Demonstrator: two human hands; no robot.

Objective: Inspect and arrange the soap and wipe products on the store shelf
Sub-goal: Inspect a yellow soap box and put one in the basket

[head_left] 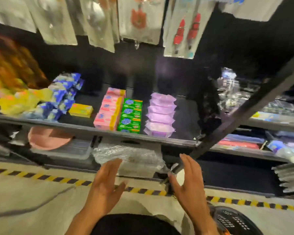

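Observation:
On the dark shelf (183,116) stand a row of pink soap boxes (109,110), a row of green soap boxes (130,115) right beside it, and a row of purple wipe packs (160,115) further right. A single yellow soap box (81,110) lies left of the pink row. Blue and white wipe packs (63,95) are heaped at the left. My left hand (103,185) and my right hand (188,184) hover below the shelf edge, palms facing each other, fingers straight, holding nothing.
Yellow packets (19,102) lie at the far left. Below the shelf sit a pink bowl (47,139) and a bubble-wrapped bundle (129,156). Packaged goods hang above (139,19). A slanted shelf post (244,111) crosses right. A black basket (232,221) stands by striped floor tape (41,175).

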